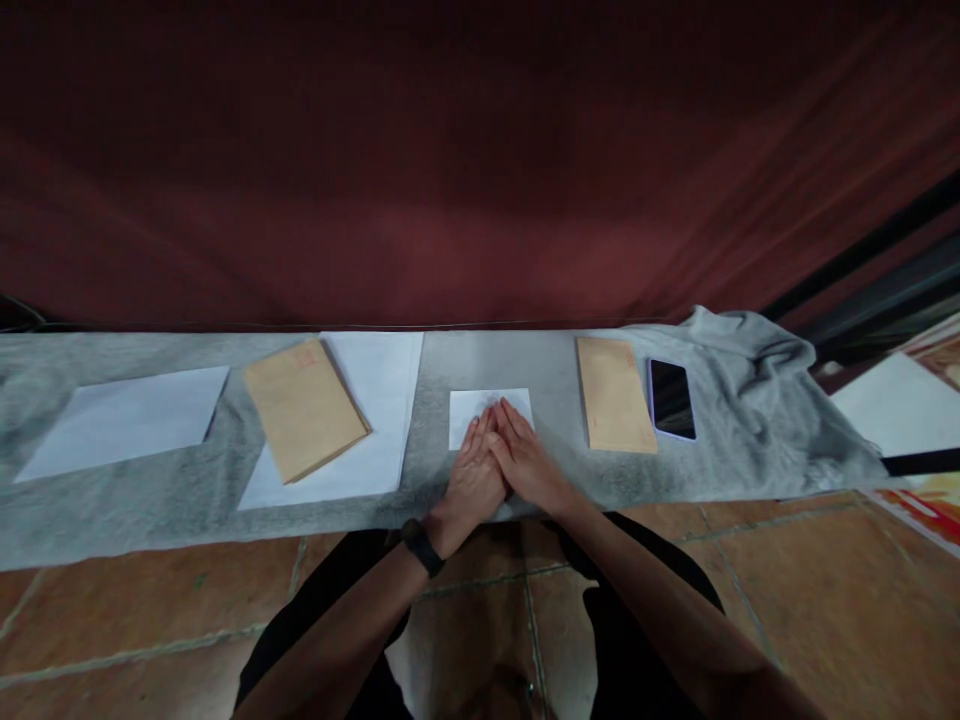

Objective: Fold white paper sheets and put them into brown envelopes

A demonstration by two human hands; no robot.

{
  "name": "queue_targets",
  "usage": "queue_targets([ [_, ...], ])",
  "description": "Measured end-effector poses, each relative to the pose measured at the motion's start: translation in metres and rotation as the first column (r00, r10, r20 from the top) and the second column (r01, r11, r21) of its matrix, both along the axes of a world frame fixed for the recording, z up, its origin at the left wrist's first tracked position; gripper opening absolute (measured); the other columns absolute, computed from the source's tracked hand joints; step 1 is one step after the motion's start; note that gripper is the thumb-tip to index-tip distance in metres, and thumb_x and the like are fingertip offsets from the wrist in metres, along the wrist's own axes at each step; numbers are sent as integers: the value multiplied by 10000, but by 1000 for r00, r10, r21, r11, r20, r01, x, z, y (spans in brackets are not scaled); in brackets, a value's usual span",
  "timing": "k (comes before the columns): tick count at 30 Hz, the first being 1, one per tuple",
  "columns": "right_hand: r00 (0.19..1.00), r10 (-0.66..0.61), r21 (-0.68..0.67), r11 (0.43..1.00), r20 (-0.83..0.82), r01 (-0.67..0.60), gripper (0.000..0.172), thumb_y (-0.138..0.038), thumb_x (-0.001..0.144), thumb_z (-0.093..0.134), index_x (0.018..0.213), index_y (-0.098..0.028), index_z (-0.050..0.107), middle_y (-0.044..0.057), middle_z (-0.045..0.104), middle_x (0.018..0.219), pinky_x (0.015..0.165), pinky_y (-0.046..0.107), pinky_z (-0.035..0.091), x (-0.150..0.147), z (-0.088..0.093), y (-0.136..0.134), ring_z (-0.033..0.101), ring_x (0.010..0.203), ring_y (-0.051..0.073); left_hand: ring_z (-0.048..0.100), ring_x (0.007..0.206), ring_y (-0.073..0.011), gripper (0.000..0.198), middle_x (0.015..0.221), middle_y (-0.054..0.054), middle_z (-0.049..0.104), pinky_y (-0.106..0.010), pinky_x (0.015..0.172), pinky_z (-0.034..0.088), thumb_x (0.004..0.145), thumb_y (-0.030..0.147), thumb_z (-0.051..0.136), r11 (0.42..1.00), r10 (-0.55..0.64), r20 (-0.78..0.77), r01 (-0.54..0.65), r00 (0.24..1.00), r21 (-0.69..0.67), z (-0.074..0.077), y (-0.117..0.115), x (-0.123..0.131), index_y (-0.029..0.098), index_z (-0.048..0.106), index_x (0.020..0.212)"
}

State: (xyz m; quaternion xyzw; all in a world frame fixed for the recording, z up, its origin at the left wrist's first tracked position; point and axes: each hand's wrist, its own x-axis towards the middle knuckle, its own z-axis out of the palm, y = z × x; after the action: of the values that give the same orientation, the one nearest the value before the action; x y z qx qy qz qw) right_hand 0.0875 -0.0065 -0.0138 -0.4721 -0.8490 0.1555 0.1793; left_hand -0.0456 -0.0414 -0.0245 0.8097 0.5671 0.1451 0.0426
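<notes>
1. In the head view, the paper (pixel 469 408) lies on the bench (pixel 517 358), directly under and just beyond your fingers; its long axis appears to run left to right, though your hands cover part of its near edge.
2. Neither hand is nearer: both touch it. Your left hand (pixel 474 480) lies across its middle, your right hand (pixel 531 465) toward its right end, the right thumb lapping over the left hand.
3. Both your hands are flattened, fingers straight and together, pressing down and gripping nothing that shows.
4. Count one paper under your hands, one white stack (pixel 382 395) well to their left, and one white sheet (pixel 135 415) farther left, possibly several layers.
5. Count two brown stacks: the left stack (pixel 306 410) on the white one, the right stack (pixel 615 395) right of your hands. You cannot tell how many pieces each holds.
6. Count one phone (pixel 673 400), just right of the right stack.
</notes>
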Motion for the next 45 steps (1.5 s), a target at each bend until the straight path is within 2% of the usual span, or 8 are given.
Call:
queue_targets([
  [5,997,11,4,1000,76,-11,643,-440,1097,220,1620,-70,280,174,295,1678,1283,481,254,1,-7,-7,233,1580,243,253,1571,-285,633,1646,-220,348,-539,1260,293,998,177,329,1000,6,-36,-6,999,-4,-9,-7,3,42,249,1611],
  [9,991,-28,80,997,128,17,653,-458,1091,285,1599,-49,326,177,304,1673,1292,470,214,15,-12,-4,250,1575,256,224,1579,-266,613,1652,-213,339,-494,1271,294,1019,226,309,996,88,-41,-88,995,7,2,-5,-9,24,274,1597],
  [14,986,-65,114,992,155,47,691,-452,1060,406,1593,-21,321,202,300,1668,1280,480,238,29,-15,0,269,1566,282,302,1553,-288,609,1632,-218,381,-466,1250,342,1033,369,403,997,60,-95,-64,994,-38,12,-1,-30,44,382,1547],
  [19,981,-76,95,994,177,59,700,-461,1054,425,1588,-19,332,212,296,1665,1277,498,238,31,-15,4,263,1568,292,380,1517,-265,524,1608,-179,441,-479,1213,406,996,190,356,993,-9,-105,-4,994,-120,11,6,-48,134,456,1507],
  [23,980,-99,109,991,170,82,736,-498,1050,424,1587,-4,327,226,289,1664,1269,510,250,31,-17,4,248,1571,310,418,1495,-223,652,1579,-101,505,-470,1197,434,908,54,274,987,-56,-46,48,997,-154,16,8,-55,261,512,1480],
  [31,986,-127,86,989,106,118,611,-414,1084,309,1569,-55,405,195,399,1622,1261,551,258,32,-9,13,318,1546,306,397,1511,-247,545,1614,-172,434,-439,1268,315,985,215,380,993,11,-84,-21,996,-116,33,7,-44,81,468,1506],
  [38,999,-21,-12,1000,47,22,611,-406,1099,175,1606,-110,346,123,381,1651,1283,452,258,-6,-2,15,311,1552,209,215,1580,-274,592,1663,-202,325,-486,1293,224,1017,230,322,993,62,-74,-69,995,-96,14,26,-7,23,340,1571],
  [45,988,-99,57,994,116,93,615,-420,1093,242,1598,-87,354,163,355,1654,1275,507,233,-5,-16,21,279,1564,258,206,1583,-256,599,1672,-185,309,-501,1294,200,1014,222,276,983,160,-73,-165,984,-75,4,36,-15,47,320,1585],
])
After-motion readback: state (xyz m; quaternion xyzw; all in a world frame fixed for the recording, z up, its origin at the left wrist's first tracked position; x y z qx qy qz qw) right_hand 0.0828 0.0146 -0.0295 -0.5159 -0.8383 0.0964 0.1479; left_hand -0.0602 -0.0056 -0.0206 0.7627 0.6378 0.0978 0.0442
